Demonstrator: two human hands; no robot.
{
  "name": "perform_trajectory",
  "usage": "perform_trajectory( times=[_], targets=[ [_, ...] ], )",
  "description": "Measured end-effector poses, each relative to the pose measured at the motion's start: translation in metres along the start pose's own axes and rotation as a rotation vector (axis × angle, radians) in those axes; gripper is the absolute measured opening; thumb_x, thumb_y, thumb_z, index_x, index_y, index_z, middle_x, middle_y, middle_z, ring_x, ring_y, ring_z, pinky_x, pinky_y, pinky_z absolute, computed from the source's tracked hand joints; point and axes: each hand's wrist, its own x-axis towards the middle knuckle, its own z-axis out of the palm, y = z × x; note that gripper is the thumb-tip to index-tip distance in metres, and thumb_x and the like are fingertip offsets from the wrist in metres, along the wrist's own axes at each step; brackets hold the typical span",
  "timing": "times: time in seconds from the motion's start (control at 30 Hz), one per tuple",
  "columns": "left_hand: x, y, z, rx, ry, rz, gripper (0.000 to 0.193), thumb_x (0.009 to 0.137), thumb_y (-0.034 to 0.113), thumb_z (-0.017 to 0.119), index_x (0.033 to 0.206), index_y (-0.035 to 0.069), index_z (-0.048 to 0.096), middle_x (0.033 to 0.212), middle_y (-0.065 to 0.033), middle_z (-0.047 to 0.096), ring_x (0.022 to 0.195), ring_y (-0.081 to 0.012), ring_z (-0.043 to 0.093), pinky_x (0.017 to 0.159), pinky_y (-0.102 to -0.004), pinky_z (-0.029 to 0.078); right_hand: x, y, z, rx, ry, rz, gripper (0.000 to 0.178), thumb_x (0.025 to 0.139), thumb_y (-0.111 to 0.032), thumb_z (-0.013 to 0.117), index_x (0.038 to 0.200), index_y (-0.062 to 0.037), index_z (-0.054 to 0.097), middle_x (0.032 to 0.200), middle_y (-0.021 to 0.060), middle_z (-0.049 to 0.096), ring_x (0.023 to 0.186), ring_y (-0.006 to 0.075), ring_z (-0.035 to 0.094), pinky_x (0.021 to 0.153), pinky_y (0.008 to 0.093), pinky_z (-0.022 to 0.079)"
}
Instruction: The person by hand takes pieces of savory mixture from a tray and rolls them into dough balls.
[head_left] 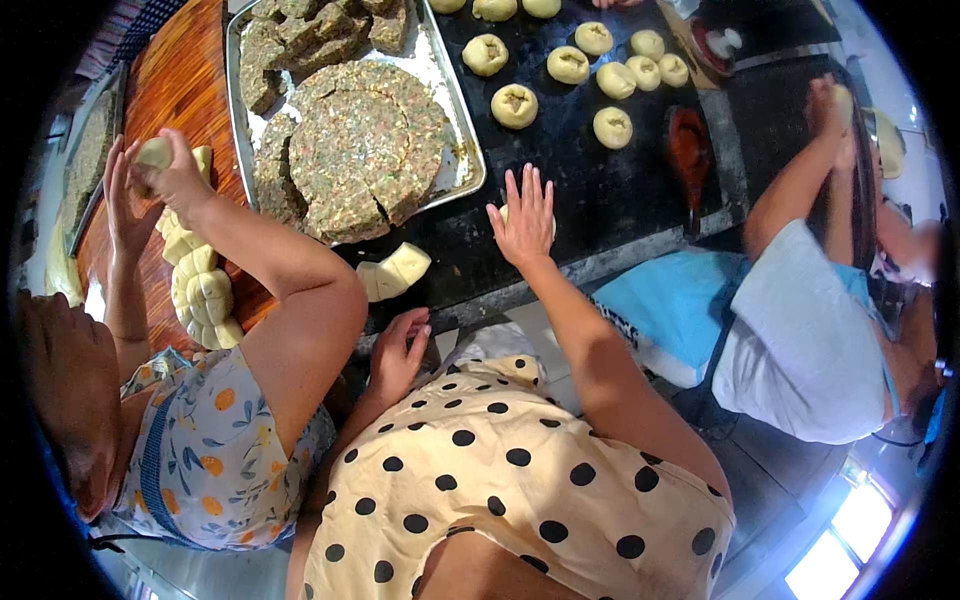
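My right hand (526, 218) lies flat on the black tabletop (455, 262), fingers stretched out. Pale dough peeks out from under its palm, mostly hidden. My left hand (398, 355) hangs at the table's near edge, loosely bent, with nothing seen in it. Close to it sit a few cut dough pieces (395, 272). Beyond my right hand are several round filled buns (514, 106), pinched at the top. A metal tray (465, 150) to the left of that hand holds a thick round slab of chopped filling (365, 145) with cuts in it, and broken chunks behind.
At my left, a person in a fruit-print top (215, 450) shapes dough (155, 153) over a wooden surface (180, 75) bearing a row of dough pieces (200, 290). A person at right (805, 335) also handles dough. A reddish-brown spoon-shaped utensil (690, 160) lies at the right.
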Motion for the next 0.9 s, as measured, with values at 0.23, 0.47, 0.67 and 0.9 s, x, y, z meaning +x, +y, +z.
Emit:
perform_trajectory(
  times=[0.23,0.47,0.67,0.9],
  targets=[
    [0.009,0.027,0.006,0.102,-0.115,0.049,0.031,0.098,0.011,0.059,0.127,0.001,0.057,0.118,-0.0181,0.064,0.105,-0.0283,0.066,0.092,-0.0374,0.052,-0.002,0.03,-0.004,0.488,0.155,0.336,0.044,0.1,-0.028,0.054,0.135,-0.0019,0.054,0.15,0.0204,0.043,0.139,0.0352,0.04,0.115,0.0441,0.032],
    [0.022,0.014,0.026,0.135,-0.177,0.009,0.033,0.098,0.013,0.06,0.128,-0.001,0.055,0.121,-0.0157,0.064,0.104,-0.0242,0.067,0.092,-0.037,0.052,-0.008,0.073,-0.016,0.624,-0.016,0.487,0.037,0.088,-0.025,0.072,0.118,-0.0034,0.065,0.109,0.0147,0.066,0.091,0.0286,0.068,0.08,0.0392,0.054],
    [0.037,0.012,0.028,0.081,-0.143,0.026,0.027,0.099,0.012,0.059,0.124,0.002,0.058,0.121,-0.013,0.065,0.106,-0.023,0.067,0.092,-0.0356,0.054,0.014,0.085,-0.018,0.587,-0.327,0.54,0.04,0.075,-0.026,0.084,0.104,-0.0047,0.066,0.092,0.0114,0.071,0.091,0.0291,0.068,0.08,0.0423,0.053],
    [0.041,0.011,0.03,-0.007,-0.149,0.021,0.029,0.1,0.015,0.059,0.126,0.001,0.056,0.12,-0.0122,0.065,0.107,-0.0215,0.066,0.094,-0.0353,0.053,0.003,0.07,-0.028,0.497,-0.386,0.333,0.035,0.076,-0.023,0.084,0.098,-0.0043,0.064,0.09,0.0091,0.071,0.085,0.0292,0.07,0.079,0.0411,0.054]
  ],
)
